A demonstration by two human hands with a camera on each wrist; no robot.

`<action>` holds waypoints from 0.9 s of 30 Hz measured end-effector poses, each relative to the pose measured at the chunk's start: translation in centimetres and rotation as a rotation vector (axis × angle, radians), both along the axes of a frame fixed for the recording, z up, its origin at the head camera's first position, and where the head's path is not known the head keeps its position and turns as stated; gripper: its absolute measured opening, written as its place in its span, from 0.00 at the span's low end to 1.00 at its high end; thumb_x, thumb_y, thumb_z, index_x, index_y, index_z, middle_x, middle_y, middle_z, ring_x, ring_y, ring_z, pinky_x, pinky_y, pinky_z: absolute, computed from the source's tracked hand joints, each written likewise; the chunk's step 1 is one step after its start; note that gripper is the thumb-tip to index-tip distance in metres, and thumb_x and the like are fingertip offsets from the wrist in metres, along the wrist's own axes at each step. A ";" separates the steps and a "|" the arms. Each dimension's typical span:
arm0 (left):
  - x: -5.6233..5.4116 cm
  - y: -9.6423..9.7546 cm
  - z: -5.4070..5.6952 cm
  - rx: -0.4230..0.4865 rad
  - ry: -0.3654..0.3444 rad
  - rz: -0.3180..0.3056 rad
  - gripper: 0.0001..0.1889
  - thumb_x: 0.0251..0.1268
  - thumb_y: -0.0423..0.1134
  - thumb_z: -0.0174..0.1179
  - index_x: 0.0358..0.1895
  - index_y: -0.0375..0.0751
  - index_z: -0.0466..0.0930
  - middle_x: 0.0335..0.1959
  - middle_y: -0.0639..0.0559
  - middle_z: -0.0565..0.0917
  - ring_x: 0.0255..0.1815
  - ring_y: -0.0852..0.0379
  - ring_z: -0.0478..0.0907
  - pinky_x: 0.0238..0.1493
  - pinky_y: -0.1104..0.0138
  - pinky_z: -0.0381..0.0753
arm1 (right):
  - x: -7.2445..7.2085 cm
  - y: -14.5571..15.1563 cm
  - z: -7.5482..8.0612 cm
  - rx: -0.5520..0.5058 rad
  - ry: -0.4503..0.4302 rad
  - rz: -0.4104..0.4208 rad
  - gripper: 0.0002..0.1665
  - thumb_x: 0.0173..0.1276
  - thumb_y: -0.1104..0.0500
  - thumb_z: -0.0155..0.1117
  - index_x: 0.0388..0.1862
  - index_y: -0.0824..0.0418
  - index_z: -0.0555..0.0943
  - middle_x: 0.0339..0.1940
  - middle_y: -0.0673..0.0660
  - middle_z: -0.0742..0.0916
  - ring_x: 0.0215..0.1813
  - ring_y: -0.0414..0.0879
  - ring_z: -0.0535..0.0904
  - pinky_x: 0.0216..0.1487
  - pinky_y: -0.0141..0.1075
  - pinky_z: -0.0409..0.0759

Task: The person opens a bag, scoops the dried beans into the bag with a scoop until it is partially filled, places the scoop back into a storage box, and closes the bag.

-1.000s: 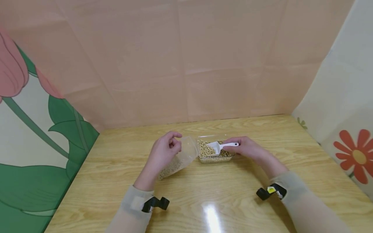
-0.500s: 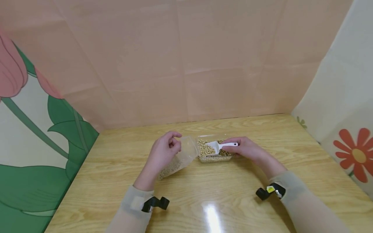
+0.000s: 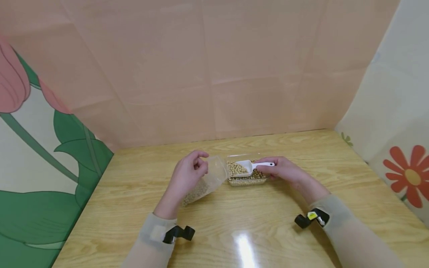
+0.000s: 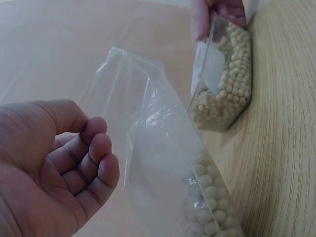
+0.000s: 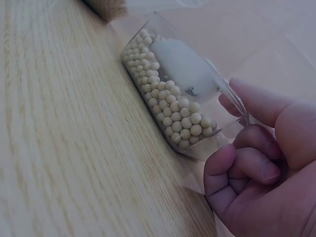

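My left hand pinches the rim of a clear plastic bag with curled fingers. Pale round beans lie in the bag's lower part, and its mouth leans toward a clear rectangular container. In the left wrist view the bag stands just beyond the fingertips. My right hand grips the handle of a small white scoop over the container. Beans fill the scoop's bowl. More beans lie in the container, seen through its wall in the right wrist view, where the wall partly hides the scoop.
Everything stands on a wood-grain table with a pink sheet hanging behind its far edge. Flower-printed panels border both sides. A black camera mount is strapped on each wrist.
The scoop has risen slightly in the container, with beans in its bowl. My left hand and the bag stay almost still, and the head view has shifted a little.
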State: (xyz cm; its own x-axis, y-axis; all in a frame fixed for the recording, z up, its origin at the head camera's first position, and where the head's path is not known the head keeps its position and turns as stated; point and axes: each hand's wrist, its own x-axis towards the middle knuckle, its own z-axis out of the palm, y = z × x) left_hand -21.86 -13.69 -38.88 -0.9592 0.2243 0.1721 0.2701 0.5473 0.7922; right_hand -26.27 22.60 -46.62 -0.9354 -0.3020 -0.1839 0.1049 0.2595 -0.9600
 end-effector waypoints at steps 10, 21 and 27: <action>0.0 -0.1 0.0 0.012 -0.009 -0.005 0.15 0.83 0.35 0.60 0.66 0.44 0.83 0.33 0.58 0.87 0.32 0.46 0.83 0.33 0.59 0.80 | -0.2 0.7 -0.4 -0.168 -0.049 0.043 0.16 0.83 0.58 0.68 0.64 0.60 0.89 0.26 0.46 0.78 0.26 0.39 0.67 0.31 0.32 0.69; 0.0 0.0 -0.3 0.008 0.005 -0.005 0.15 0.82 0.35 0.61 0.65 0.44 0.84 0.32 0.58 0.87 0.29 0.53 0.81 0.33 0.60 0.80 | -0.1 1.2 -0.7 -0.282 -0.093 0.055 0.13 0.86 0.60 0.63 0.60 0.52 0.91 0.32 0.49 0.83 0.31 0.39 0.74 0.36 0.32 0.75; -0.1 0.0 -0.3 -0.001 0.010 -0.002 0.14 0.82 0.35 0.60 0.65 0.44 0.84 0.32 0.59 0.86 0.29 0.54 0.81 0.33 0.60 0.80 | 0.0 1.6 -0.2 -0.342 -0.111 0.051 0.14 0.86 0.61 0.63 0.59 0.50 0.91 0.32 0.48 0.85 0.31 0.38 0.76 0.38 0.32 0.79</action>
State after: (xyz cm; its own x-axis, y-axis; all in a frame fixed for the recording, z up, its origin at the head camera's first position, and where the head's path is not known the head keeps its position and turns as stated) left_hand -21.94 -13.65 -39.21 -0.9569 0.2265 0.1820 0.2795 0.5473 0.7889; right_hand -26.29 24.17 -46.81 -0.8977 -0.4090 -0.1637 0.2085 -0.0670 -0.9757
